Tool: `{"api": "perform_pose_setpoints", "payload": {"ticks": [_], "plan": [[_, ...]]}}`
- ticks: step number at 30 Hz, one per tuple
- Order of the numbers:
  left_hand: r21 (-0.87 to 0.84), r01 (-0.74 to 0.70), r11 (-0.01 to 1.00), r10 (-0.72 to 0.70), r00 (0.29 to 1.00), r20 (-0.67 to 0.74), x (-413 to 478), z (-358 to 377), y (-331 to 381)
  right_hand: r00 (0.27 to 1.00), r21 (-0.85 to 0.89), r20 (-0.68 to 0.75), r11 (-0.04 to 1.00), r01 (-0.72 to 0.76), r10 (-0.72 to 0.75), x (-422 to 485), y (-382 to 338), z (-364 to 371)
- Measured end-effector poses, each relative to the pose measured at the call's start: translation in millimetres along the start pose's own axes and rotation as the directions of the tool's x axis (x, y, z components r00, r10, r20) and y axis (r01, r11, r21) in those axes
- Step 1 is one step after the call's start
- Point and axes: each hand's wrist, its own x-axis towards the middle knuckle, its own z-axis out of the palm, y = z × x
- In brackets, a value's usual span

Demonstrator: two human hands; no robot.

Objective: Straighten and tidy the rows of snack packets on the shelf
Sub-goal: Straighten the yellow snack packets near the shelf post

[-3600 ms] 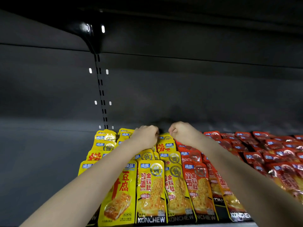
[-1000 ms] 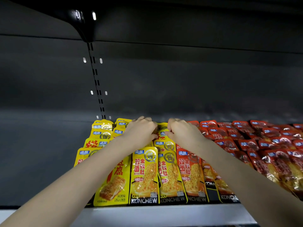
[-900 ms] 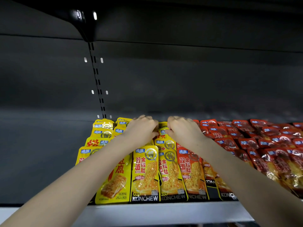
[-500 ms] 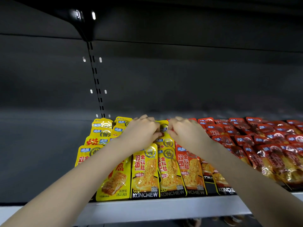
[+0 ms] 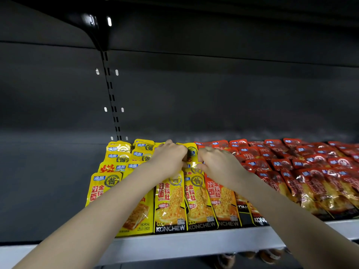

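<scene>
Shelf (image 5: 194, 243) carries overlapping rows from the front lip to the back: red packets (image 5: 291, 166) right, yellow packets (image 5: 169, 200) left. Risk, my guess: tugging the mid-row packet (image 5: 193, 166) too hard drags its overlapped neighbours askew, or nudges the front ones off the lip. Left hand (image 5: 171, 160) and right hand (image 5: 217, 164) meet over that row, fingers (image 5: 204, 154) curled tight, both pinching the packet's top edge.

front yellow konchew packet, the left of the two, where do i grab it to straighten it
Probably pinch the flat top seal of the glossy yellow foil packet from above: it leans back with that edge raised, neighbouring packets hem both sides, and its bottom sits at the white shelf lip.
</scene>
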Motion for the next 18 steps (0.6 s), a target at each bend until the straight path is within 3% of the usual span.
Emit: {"api": "perform_pose_setpoints", "payload": {"ticks": [6, 12, 18], "plan": [[-0.117, 0.007, 0.993, -0.015, 0.997, -0.071, -1, 1, 0, 0.997, 0.007, -0.022, 0.997, -0.071, 0.071, 4, 2, -3], [-0.045, -0.044, 0.998, 0.037, 0.987, -0.158, -12, -4, 3, 0.993, 0.055, -0.096, 0.996, -0.063, 0.068, -6, -4, -5], [0.068, -0.111, 0.991, 0.115, 0.992, -0.055, -31, 1, 17, 1.000, 0.024, -0.017, 1.000, 0.013, -0.012, -20, -13, 0]]}}
